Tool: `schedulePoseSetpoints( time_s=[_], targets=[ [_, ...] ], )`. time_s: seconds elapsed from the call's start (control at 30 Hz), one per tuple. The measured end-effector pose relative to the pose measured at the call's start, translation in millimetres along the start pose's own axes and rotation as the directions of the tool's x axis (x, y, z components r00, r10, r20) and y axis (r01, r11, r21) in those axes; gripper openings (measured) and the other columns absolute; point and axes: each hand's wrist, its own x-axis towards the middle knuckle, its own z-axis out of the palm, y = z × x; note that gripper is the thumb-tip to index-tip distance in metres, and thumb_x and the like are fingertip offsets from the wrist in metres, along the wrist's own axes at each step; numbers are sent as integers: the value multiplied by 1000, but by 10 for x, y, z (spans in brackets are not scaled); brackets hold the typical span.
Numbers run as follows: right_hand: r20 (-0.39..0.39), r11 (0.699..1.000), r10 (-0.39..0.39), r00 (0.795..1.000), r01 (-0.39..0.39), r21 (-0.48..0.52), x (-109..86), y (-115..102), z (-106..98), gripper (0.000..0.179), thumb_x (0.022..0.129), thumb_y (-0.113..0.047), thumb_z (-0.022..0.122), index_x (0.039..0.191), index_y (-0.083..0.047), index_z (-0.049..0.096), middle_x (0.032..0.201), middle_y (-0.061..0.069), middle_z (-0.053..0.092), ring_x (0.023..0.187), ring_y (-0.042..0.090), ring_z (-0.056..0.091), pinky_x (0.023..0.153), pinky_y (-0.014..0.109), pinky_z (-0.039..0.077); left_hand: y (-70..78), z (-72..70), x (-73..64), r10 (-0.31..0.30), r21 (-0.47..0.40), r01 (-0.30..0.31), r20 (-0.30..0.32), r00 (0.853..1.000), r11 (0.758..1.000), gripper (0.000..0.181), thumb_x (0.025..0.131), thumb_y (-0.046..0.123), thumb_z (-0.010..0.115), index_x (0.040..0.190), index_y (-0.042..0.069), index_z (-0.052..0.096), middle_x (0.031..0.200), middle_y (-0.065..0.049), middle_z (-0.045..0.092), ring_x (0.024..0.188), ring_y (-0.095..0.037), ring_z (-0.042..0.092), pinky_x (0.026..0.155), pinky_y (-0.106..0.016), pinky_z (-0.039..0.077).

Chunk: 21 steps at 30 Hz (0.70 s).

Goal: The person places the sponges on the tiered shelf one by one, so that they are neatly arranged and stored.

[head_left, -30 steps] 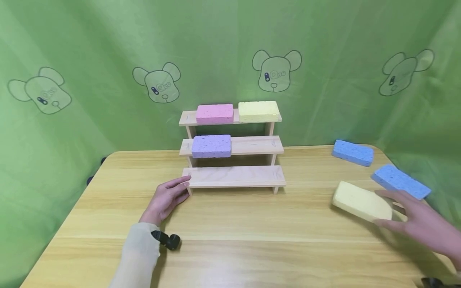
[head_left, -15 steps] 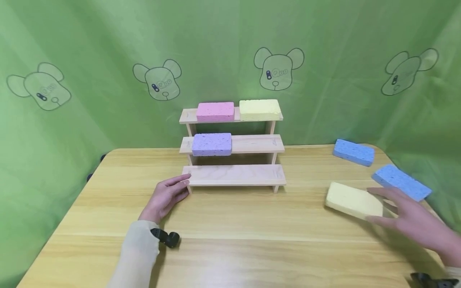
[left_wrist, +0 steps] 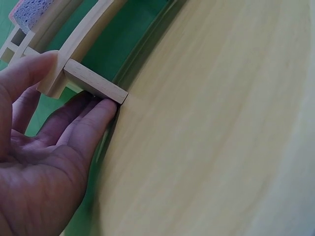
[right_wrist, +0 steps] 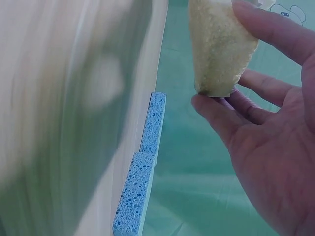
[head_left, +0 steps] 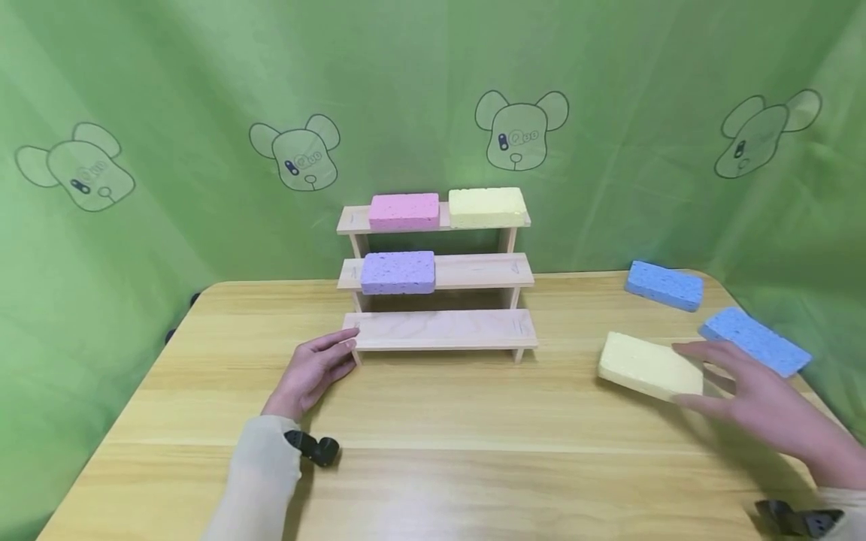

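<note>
In the head view, my right hand (head_left: 764, 398) grips a pale yellow sponge (head_left: 649, 366) by its right end, raised over the right side of the table. Thumb and fingertips press its opposite edges, as the right wrist view shows on the yellow sponge (right_wrist: 219, 54). My left hand (head_left: 314, 379) holds the left end of the lowest step of a three-tier wooden shelf (head_left: 443, 330). In the left wrist view, one digit of the left hand (left_wrist: 49, 147) lies at the board's end while other fingertips touch the leg (left_wrist: 96, 81) near the tabletop.
A pink sponge (head_left: 404, 211) and another yellow sponge (head_left: 485, 208) lie on the top tier. On the middle tier's left half is a purple sponge (head_left: 398, 273). Two blue sponges (head_left: 664, 285) lie on the table's right side. Behind the table hangs a green curtain (head_left: 406, 90).
My right hand has carried the yellow sponge leftward, toward the shelf, and slightly farther from me. My left hand keeps its place at the shelf's corner.
</note>
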Motion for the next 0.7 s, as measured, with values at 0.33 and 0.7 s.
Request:
schedulePoseSetpoints(
  time_s=[0.33, 0.7],
  targets=[
    [-5, 999, -38, 999, 38, 14, 86, -69, 37, 70, 82, -26, 81, 140, -2, 51, 139, 28, 42, 131, 56, 26, 111, 66, 14, -5, -7, -14, 0, 12, 0, 2, 1000, 1000, 42, 94, 3, 65, 134, -5, 56, 147, -14, 43, 119, -26, 56, 97, -36, 50],
    [13, 1000, -29, 999, 29, 13, 163, -218, 25, 66, 86, -30, 78, 143, -13, 50, 141, 14, 44, 123, 38, 40, 92, -1, 20, -7, 10, -6, -4, 3, 4, 0, 1000, 1000, 41, 94, 3, 65, 133, -5, 56, 146, -13, 44, 118, -25, 57, 97, -36, 50]
  ],
)
